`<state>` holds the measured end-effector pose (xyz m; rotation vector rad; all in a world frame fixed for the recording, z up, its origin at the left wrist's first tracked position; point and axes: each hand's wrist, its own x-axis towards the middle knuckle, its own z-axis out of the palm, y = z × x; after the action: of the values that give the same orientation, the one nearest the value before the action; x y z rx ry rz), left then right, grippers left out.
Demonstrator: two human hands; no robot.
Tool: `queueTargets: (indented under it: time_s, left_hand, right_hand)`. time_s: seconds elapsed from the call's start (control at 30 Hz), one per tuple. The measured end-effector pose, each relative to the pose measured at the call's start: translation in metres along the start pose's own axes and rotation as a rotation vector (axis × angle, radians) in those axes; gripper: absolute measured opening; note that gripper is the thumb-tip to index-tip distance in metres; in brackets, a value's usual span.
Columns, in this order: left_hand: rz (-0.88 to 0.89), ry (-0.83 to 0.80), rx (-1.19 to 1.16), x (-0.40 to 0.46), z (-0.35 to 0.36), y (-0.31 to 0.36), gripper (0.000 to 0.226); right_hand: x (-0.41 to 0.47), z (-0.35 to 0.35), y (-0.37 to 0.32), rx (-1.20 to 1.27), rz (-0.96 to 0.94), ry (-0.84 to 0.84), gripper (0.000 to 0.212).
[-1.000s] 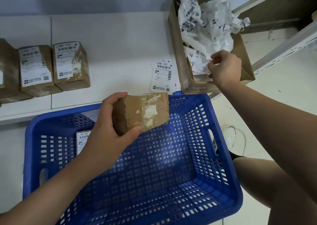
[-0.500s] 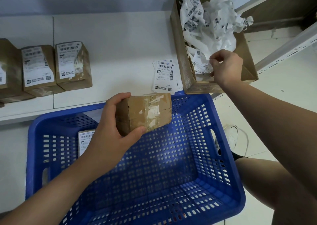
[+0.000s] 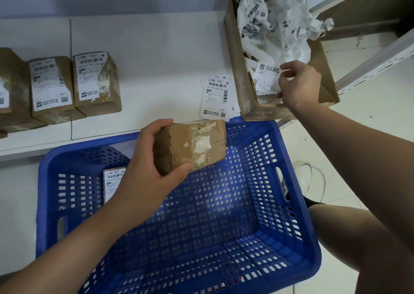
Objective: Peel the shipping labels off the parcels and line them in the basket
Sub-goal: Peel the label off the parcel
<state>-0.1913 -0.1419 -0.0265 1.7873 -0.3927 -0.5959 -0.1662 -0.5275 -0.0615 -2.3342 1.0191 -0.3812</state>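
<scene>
My left hand (image 3: 147, 166) grips a brown parcel (image 3: 197, 146) by its left end, above the far rim of the blue basket (image 3: 298, 204). The parcel's top shows only tape and torn label residue. My right hand (image 3: 300, 85) reaches into the cardboard box (image 3: 237, 69) on the right, its curled fingers pinching the edge of a white shipping label (image 3: 265, 78). Crumpled peeled labels fill that box. One labelled parcel (image 3: 112, 186) lies in the basket's far left corner, partly hidden by my left hand.
Several labelled parcels (image 3: 96, 85) stand in a row at the left of the white shelf (image 3: 156, 58). A flat stack of labels (image 3: 216, 96) lies beside the cardboard box. A metal rack upright (image 3: 369, 54) and my knee (image 3: 336, 237) are on the right.
My right hand has shifted slightly inside the cardboard box and a white label now shows at its fingertips. The left hand and its parcel have stayed in place.
</scene>
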Motion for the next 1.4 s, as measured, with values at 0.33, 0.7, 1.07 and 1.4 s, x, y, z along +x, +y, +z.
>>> queueTargets:
  time_s: [0.33, 0.7, 1.07, 1.4]
  left_hand:
    - [0.006, 0.010, -0.008, -0.002, 0.000, -0.001, 0.078]
    - [-0.013, 0.000, -0.019, -0.001, 0.001, 0.001, 0.080]
    - [-0.022, -0.006, 0.027, -0.001, 0.000, 0.001, 0.080]
    - [-0.016, 0.005, 0.051, -0.002, 0.001, 0.001, 0.081]
  right_hand:
    - [-0.002, -0.006, 0.000, -0.005, 0.024, -0.037, 0.034]
    - [0.003, 0.003, 0.002, -0.028, 0.003, -0.149, 0.029]
    - [0.006, 0.001, 0.001, 0.022, 0.015, -0.154, 0.049]
    - [-0.007, -0.015, -0.001, -0.033, -0.092, -0.121, 0.052]
